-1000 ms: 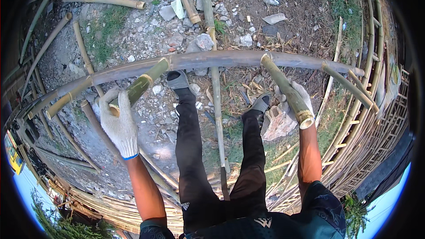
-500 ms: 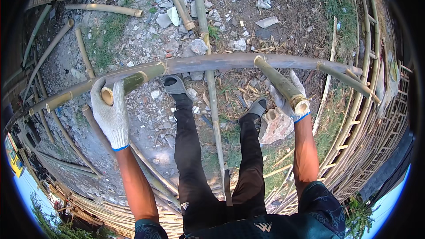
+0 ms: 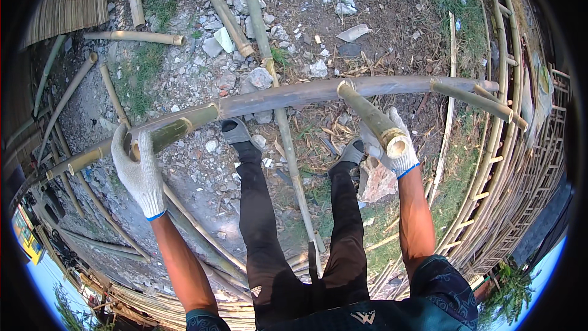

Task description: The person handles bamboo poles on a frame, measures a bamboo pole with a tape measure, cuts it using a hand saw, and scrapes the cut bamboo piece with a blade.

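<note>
Head view: my left hand (image 3: 139, 176) straddles one peg (image 3: 173, 135), thumb and fingers parted; my right hand (image 3: 403, 162) cups another peg (image 3: 370, 115), tightness hidden; uneven force could twist the pole (image 3: 300, 94).

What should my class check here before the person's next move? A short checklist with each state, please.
1. Left hand closed on left bamboo stub: cannot tell; thumb and fingers stand apart at its end.
2. Right hand at right bamboo stub: ok, partly behind it, near the cut end.
3. Stubs firmly fixed to long pole: cannot tell; both meet it.
4. Gloves on both hands: ok.
5. Ground clear underfoot: not ok; loose stones, and a thinner pole between the feet.
</note>
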The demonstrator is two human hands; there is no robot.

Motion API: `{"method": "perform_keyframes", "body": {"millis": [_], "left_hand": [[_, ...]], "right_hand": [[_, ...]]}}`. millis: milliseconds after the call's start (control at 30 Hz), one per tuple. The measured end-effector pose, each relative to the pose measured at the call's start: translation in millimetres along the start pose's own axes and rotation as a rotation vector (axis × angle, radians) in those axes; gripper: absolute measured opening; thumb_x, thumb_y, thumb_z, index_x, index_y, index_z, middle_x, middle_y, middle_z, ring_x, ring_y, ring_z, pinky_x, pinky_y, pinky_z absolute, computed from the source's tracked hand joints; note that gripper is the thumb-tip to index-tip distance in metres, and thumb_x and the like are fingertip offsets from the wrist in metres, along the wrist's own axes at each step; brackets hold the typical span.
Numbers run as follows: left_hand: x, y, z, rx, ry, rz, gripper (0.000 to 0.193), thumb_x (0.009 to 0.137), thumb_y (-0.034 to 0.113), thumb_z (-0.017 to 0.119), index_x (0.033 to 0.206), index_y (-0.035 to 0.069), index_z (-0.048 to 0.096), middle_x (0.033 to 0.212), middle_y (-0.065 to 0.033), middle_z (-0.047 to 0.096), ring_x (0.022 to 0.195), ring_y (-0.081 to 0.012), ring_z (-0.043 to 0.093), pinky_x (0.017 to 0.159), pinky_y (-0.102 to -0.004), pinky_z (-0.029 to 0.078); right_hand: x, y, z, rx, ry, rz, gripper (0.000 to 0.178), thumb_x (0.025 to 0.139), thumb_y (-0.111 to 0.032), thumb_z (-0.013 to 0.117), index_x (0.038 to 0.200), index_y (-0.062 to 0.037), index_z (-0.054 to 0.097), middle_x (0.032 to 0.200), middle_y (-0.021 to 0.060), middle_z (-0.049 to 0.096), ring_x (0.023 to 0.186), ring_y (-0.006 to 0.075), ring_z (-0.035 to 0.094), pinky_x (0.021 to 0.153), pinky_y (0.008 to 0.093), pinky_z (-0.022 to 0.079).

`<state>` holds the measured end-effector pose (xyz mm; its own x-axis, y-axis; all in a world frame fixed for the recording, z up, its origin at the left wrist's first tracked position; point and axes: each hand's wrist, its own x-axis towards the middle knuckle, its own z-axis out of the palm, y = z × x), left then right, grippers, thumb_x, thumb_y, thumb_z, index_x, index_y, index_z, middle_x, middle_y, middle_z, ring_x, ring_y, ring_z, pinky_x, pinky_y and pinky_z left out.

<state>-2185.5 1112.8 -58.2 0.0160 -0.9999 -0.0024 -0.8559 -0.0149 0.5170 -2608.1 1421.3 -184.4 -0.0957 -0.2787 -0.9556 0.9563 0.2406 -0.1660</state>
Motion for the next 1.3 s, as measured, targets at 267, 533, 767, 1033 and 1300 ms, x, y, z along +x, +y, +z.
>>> {"method": "perform_keyframes", "body": {"millis": [267,533,767,1033,1300], "left_hand": [[-55.0,-12.7,-5.8,0.053,0.171,0.011,0.056,0.103,0.027,0.063,0.149,-0.003,0.047,0.148,-0.0210,0.052,0.137,-0.0336,0.050,0.116,-0.0426,0.039],[-264.0,-67.5,-26.5,0.098,-0.252,-0.398,0.052,0.104,0.030,0.059,0.143,-0.004,0.052,0.142,-0.0255,0.056,0.134,-0.0400,0.052,0.114,-0.0451,0.040],[-521.6,-96.2,-42.1,0.005,-0.450,-1.012,0.052,0.104,0.046,0.057,0.115,-0.004,0.069,0.111,-0.0268,0.073,0.108,-0.0404,0.069,0.097,-0.0462,0.051],[-702.7,-173.9,1.7,-0.590,-0.231,-1.424,0.055,0.101,0.049,0.055,0.110,-0.002,0.074,0.105,-0.0268,0.074,0.105,-0.0397,0.071,0.089,-0.0493,0.053],[-406.9,-206.7,-91.8,-0.315,-0.069,-1.152,0.041,0.100,0.038,0.062,0.110,0.001,0.074,0.108,-0.0225,0.075,0.105,-0.0377,0.070,0.092,-0.0458,0.052]], "right_hand": [[1.7,59.4,-65.5,-0.356,0.122,-0.198,0.053,0.105,-0.049,0.057,0.142,-0.0117,0.054,0.129,0.0109,0.066,0.095,0.0219,0.071,0.068,0.0371,0.062],[-47.2,136.7,-142.6,-0.793,0.414,0.030,0.055,0.100,-0.042,0.064,0.135,-0.0004,0.058,0.103,0.0107,0.067,0.070,0.0169,0.067,0.056,0.0329,0.058],[-76.8,59.8,-95.7,-1.615,0.287,-0.311,0.051,0.097,-0.036,0.068,0.129,0.0039,0.063,0.105,0.0140,0.074,0.086,0.0191,0.070,0.076,0.0331,0.056],[-60.0,33.0,-94.2,-1.418,0.175,-0.430,0.044,0.100,-0.036,0.068,0.127,-0.0019,0.065,0.094,0.0082,0.069,0.067,0.0165,0.064,0.056,0.0349,0.054],[-120.6,141.1,1.7,-1.652,0.217,-0.086,0.042,0.097,-0.035,0.066,0.122,-0.0006,0.067,0.086,0.0115,0.072,0.068,0.0148,0.068,0.058,0.0315,0.053]]}}
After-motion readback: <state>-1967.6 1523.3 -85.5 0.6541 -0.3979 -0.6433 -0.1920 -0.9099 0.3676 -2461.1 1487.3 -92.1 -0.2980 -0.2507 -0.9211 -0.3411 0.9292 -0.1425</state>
